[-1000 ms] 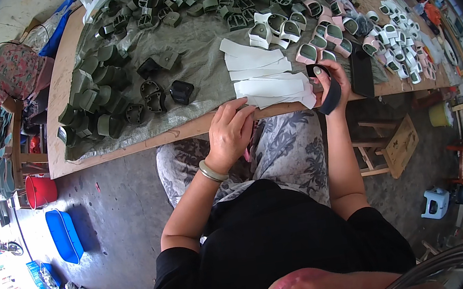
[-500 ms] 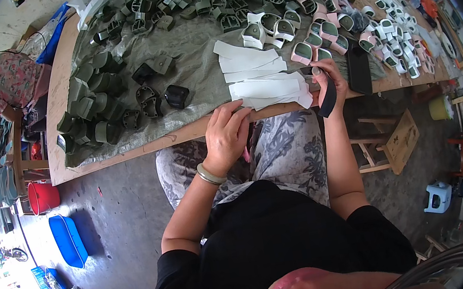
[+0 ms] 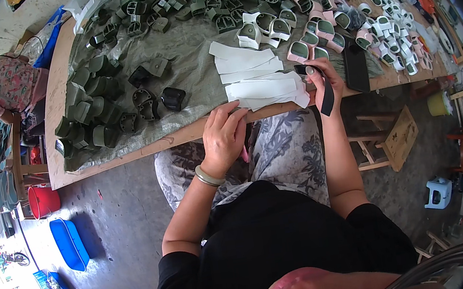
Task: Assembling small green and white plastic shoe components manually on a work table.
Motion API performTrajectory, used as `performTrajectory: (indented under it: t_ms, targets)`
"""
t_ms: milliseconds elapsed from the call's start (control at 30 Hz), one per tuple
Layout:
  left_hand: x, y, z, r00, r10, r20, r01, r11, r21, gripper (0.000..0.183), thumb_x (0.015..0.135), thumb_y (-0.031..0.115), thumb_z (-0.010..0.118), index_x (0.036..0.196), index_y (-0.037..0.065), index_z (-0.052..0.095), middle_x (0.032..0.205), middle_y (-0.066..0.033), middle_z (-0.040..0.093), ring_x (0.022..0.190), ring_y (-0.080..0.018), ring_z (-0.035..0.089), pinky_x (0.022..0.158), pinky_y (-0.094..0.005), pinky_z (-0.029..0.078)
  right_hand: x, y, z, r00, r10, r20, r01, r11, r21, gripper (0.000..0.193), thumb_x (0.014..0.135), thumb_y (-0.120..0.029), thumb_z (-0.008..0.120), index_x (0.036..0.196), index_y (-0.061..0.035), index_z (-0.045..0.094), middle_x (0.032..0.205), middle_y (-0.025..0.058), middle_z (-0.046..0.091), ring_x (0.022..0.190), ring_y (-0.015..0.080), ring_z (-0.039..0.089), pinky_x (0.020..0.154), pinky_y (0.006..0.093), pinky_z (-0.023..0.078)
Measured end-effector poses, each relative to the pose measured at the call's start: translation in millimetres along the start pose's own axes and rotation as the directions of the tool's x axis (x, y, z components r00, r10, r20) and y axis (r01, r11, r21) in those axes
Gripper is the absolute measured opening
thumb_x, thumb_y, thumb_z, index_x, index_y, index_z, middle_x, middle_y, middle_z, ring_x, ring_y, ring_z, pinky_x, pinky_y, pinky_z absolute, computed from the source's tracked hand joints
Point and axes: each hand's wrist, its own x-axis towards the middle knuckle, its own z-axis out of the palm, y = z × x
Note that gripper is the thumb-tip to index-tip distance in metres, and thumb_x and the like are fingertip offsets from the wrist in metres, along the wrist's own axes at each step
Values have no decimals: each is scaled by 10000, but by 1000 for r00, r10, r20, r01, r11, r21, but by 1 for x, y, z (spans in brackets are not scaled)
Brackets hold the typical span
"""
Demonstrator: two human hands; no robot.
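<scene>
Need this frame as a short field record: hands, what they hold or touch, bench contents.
left hand: on the table edge, fingertips at the white strips; a pink object shows under the palm
right hand: holds a black strip hanging past the edge
bench: dark green shoe parts at left, pink and white parts at right
floor: blue tub, red bucket

Bright daylight, glare lower left, fisheye-bent edges, perhaps slightly soft.
</scene>
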Motion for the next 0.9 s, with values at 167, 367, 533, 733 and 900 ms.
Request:
performTrajectory:
  t_ms: [167,367,533,733,900]
  targets:
    - [-1,-2,0,1000,-1,6,1,1000,5,247,740,-27,666,972,55,651,1054,-104,632,885,-294,613,761,-374,504,0,-1,1,1000,-5,0,5,1000,0,122,880,-38,638,996,-8,665,916,11,585,740,80,546,656,214,446]
    - [-1,0,0,1000,-1,6,1,1000,5,242,744,-24,666,971,58,651,1051,-103,631,886,-295,613,759,-375,504,0,-2,0,1000,10,15,-9,1000,-22,121,879,-27,636,994,3,659,926,20,594,738,83,548,660,214,445]
    - [0,0,0,1000,1,13,-1,1000,17,208,751,7,680,952,55,660,1025,-98,631,895,-281,619,756,-368,509,0,-3,2,1000,16,11,-16,1000,-6,119,879,-14,629,994,7,653,923,23,601,729,81,550,669,211,443]
    - [-1,-1,1,1000,10,6,-10,1000,21,215,750,-3,680,956,54,658,1030,-97,629,887,-282,618,755,-365,509,0,-4,2,1000,10,18,-10,1000,-14,110,884,-26,628,988,3,651,907,24,602,719,83,556,668,212,441]
    - [0,-1,1,1000,9,6,-9,1000,18,215,747,-11,679,952,50,659,1024,-98,631,885,-281,618,756,-365,509,1,-8,3,1000,-8,16,9,998,-61,108,884,-39,629,980,1,655,905,22,606,713,79,561,656,210,431]
